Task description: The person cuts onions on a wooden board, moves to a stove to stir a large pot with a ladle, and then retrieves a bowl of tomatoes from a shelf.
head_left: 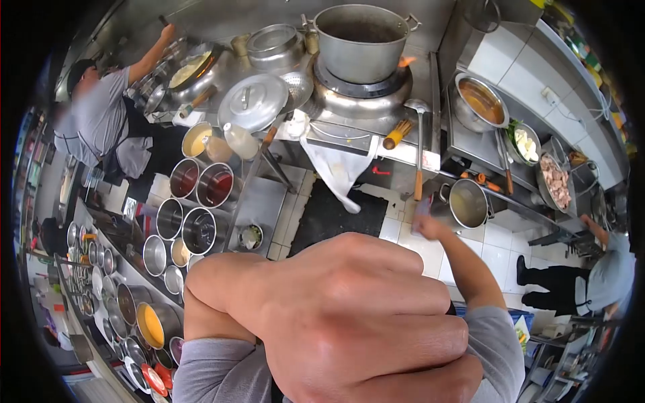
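The round, silver-grey metal pot (479, 195), its handles (444, 193) set ten-to-four, lies at two o'clock from the blurred right hand (431, 228), the nearer one; whether that grip is closed I cannot tell; the left hand (356, 322) is balled at six o'clock.

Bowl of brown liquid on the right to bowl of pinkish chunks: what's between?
Bowl of white chunks and greens, head view; a wooden-handled utensil shows beside it.
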`<state>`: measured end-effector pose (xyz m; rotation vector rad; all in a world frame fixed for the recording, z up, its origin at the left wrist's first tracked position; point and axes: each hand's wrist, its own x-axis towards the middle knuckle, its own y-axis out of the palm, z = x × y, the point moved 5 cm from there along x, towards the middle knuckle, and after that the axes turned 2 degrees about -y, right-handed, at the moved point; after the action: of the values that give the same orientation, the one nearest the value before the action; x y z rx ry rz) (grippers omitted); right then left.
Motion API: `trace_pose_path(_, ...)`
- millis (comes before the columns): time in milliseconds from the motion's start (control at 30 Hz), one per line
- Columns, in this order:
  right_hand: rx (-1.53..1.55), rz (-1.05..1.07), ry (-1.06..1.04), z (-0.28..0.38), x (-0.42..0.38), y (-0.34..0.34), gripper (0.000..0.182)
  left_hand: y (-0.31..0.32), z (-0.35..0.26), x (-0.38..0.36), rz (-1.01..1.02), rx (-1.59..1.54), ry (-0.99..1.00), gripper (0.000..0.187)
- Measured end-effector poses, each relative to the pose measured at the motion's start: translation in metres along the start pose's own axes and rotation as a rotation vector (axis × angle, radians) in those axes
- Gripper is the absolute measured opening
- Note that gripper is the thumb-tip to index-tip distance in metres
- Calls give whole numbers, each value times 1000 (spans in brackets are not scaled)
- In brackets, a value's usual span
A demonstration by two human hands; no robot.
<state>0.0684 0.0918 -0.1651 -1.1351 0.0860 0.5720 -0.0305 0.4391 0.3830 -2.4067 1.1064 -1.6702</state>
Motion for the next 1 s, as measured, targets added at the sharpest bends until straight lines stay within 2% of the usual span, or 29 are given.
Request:
trace_pose_path(33,24,32,202,-34,-41,24,49,5,-1,3,-4,-20,1,9)
trace_pose_path(67,82,50,225,-65,-80,47,51,10,-1,7,-2,-35,1,10)
trace_pose_path(100,38,44,352,-102,-124,78,50,14,-1,11,-2,-49,4,10)
trace_pose_path(133,207,145,618,-101,-172,82,47,17,-2,13,0,-61,6,11)
trace_pose_path(200,423,94,819,-120,-249,128,36,22,1,19,1,-84,8,12)
trace_pose_path(367,657,6,868,-58,-321,174,31,43,13,34,-29,-184,39,15)
trace_pose_path(400,701,-10,862,-49,-324,183,31,42,13,46,-214,-220,-52,19)
trace_pose_path(467,773,-35,837,-33,-322,196,30,31,29,42,-404,-256,-155,27)
trace_pose_path(500,803,-50,822,-26,-319,198,30,32,42,34,-120,-263,-69,18)
trace_pose_path(567,846,-78,796,-17,-310,200,29,35,70,20,163,-271,18,10)
trace_pose_path(600,859,-97,788,-15,-305,196,29,32,85,18,118,-228,28,3)
trace_pose_path(633,867,-115,776,-14,-298,192,29,27,102,13,74,-184,42,8)
trace_pose_path(667,871,-136,770,-17,-293,189,29,23,130,0,98,-157,-40,7)
trace_pose_path(700,874,-165,758,-22,-286,185,29,15,158,-14,121,-96,-206,13)
trace_pose_path(767,913,-254,775,-27,-276,169,29,-8,216,-46,181,64,-402,22)
trace_pose_path(800,976,-318,829,-33,-272,166,29,-26,247,-65,339,92,-624,29)
trace_pose_path(833,1129,-434,967,-41,-270,165,29,-46,281,-85,367,62,-746,34)
trace_pose_path(867,1280,-553,1099,-45,-263,156,28,-71,310,-102,333,11,-808,34)
trace_pose_path(900,1248,-614,1175,-36,-253,136,25,-97,348,-128,279,44,-884,35)
trace_pose_path(933,1237,-633,1172,-35,-240,123,25,-127,384,-149,233,67,-922,35)
trace_pose_path(1000,974,-536,982,-51,-217,133,22,-185,444,-182,-83,-217,-1101,32)
